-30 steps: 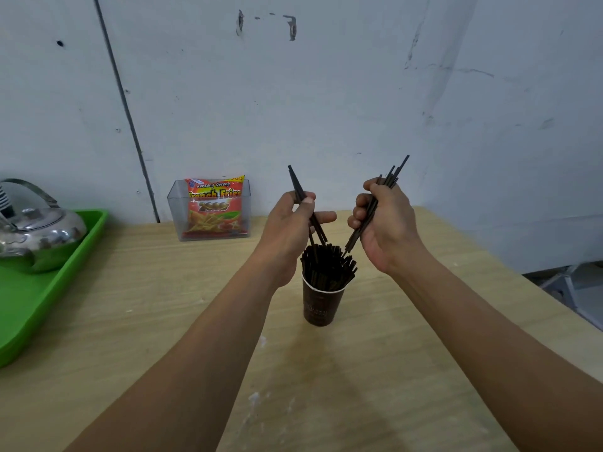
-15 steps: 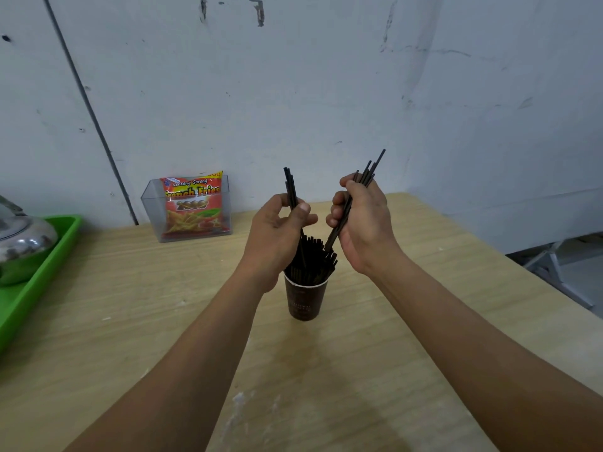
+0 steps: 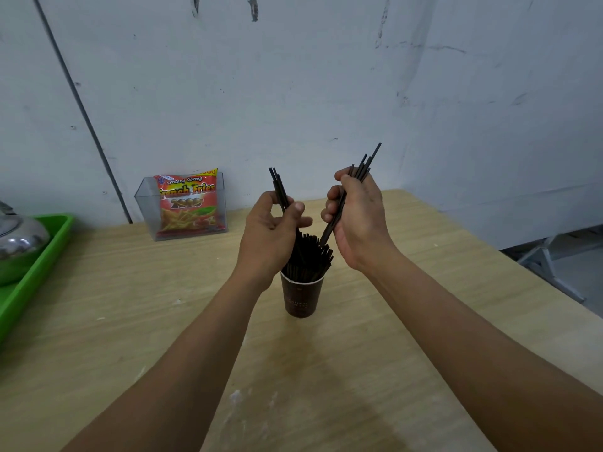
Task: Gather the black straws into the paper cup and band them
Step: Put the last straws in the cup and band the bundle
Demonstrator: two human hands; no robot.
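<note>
A dark brown paper cup (image 3: pixel 301 298) stands upright in the middle of the wooden table (image 3: pixel 424 321), packed with a bunch of black straws (image 3: pixel 311 256) that fan out above its rim. My left hand (image 3: pixel 270 233) is just above and left of the cup, pinching a few black straws (image 3: pixel 277 185) that point up; their lower ends reach into the bunch. My right hand (image 3: pixel 359 220) is above and right of the cup, closed around several black straws (image 3: pixel 363 166) that slant up to the right, with their lower tips over the cup. No band is visible.
A clear plastic box (image 3: pixel 146 207) with a red French fries packet (image 3: pixel 187 203) stands against the wall behind the cup. A green tray (image 3: pixel 39 262) with a metal kettle (image 3: pixel 19 243) sits at the left edge. The table's right edge drops off to the floor.
The hands have kept their straws and stayed over the cup, the left shifting slightly lower. The camera view has drifted, so the tray slid further left.
</note>
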